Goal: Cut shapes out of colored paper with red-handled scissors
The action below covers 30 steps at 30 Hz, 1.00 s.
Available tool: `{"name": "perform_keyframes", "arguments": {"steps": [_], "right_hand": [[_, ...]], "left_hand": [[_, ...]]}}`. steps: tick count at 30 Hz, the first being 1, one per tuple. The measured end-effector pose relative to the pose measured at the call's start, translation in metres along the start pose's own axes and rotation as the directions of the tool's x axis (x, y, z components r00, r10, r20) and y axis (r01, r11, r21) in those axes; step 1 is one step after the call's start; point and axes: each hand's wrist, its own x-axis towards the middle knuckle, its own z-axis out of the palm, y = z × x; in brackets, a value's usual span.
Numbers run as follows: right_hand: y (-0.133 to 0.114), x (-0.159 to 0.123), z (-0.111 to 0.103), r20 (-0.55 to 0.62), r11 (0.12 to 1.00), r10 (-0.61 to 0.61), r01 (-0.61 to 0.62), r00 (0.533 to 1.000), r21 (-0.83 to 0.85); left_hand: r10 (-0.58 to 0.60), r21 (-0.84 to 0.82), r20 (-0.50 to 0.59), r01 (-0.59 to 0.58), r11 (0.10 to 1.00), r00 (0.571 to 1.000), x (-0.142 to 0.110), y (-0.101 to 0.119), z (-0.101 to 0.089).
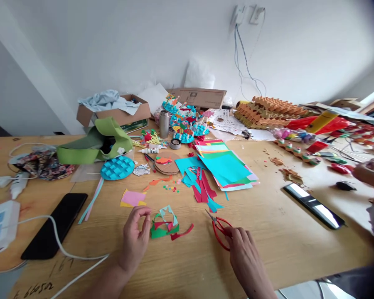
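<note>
My right hand (241,253) grips a pair of red-handled scissors (220,230), their closed blades pointing up and left over the wooden table (262,245). My left hand (134,234) hovers at the table's near side, thumb and forefinger curled together with nothing visible between them. Just right of it lie cut scraps of green, red and pale teal paper (165,224), close to but apart from my fingers. Farther up sit a pink and yellow paper pair (132,198) and a stack of coloured paper sheets (224,168) with cut teal and red strips (201,187).
A co-worker's hand (369,174) is at the right edge. A black phone (54,226), white cables and a power strip (1,226) lie left. Beyond are a blue woven paper disc (117,167), green felt (96,143), a steel flask (164,123), a cardboard box (114,112) and colourful paper crafts.
</note>
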Motion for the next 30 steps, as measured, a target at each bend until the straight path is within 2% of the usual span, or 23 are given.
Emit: {"name": "perform_keyframes", "arguments": {"steps": [5,7,10,12,15,19,21,23,25,27,30], "right_hand": [[-0.028,0.041,0.008,-0.032,0.993,-0.075,0.078,0.997,0.088],[-0.045,0.063,0.015,0.003,0.995,-0.094,0.094,0.996,0.035],[-0.067,0.093,0.025,0.093,0.989,-0.089,0.099,0.992,-0.111],[-0.075,0.109,0.030,0.160,0.979,-0.080,0.108,0.984,-0.175],[-0.080,0.122,0.031,0.191,0.975,-0.065,0.102,0.980,-0.195],[-0.093,0.114,0.023,0.192,0.983,-0.064,0.095,0.979,-0.158],[-0.107,0.101,0.021,0.202,0.980,-0.187,0.196,0.961,-0.022],[-0.122,0.086,0.023,0.219,0.925,-0.379,0.360,0.899,0.125],[-0.132,0.072,0.027,0.259,0.863,-0.502,0.458,0.825,0.212],[-0.134,0.061,0.031,0.306,0.830,-0.556,0.494,0.773,0.259],[-0.116,0.044,0.026,0.344,0.813,-0.580,0.500,0.738,0.298]], "left_hand": [[0.087,0.018,0.047,-0.088,0.996,0.995,-0.002,0.015,0.000],[0.119,0.033,0.083,-0.123,0.992,0.989,-0.003,0.021,0.000],[0.156,0.024,0.082,-0.158,0.987,0.984,-0.001,0.025,-0.001],[0.169,0.009,0.073,-0.170,0.985,0.983,-0.001,0.024,-0.001],[0.174,-0.015,0.070,-0.174,0.985,0.982,0.001,0.021,-0.001],[0.156,-0.034,0.077,-0.154,0.987,0.985,0.002,0.018,-0.002],[0.148,-0.034,0.077,-0.146,0.989,0.986,0.002,0.016,-0.003],[0.146,-0.033,0.076,-0.144,0.989,0.986,0.002,0.014,-0.003],[0.145,-0.026,0.084,-0.143,0.989,0.986,0.001,0.011,-0.004],[0.136,-0.013,0.094,-0.136,0.991,0.986,0.000,0.007,-0.004],[0.102,0.007,0.093,-0.103,0.995,0.990,-0.001,0.001,-0.005]]}}
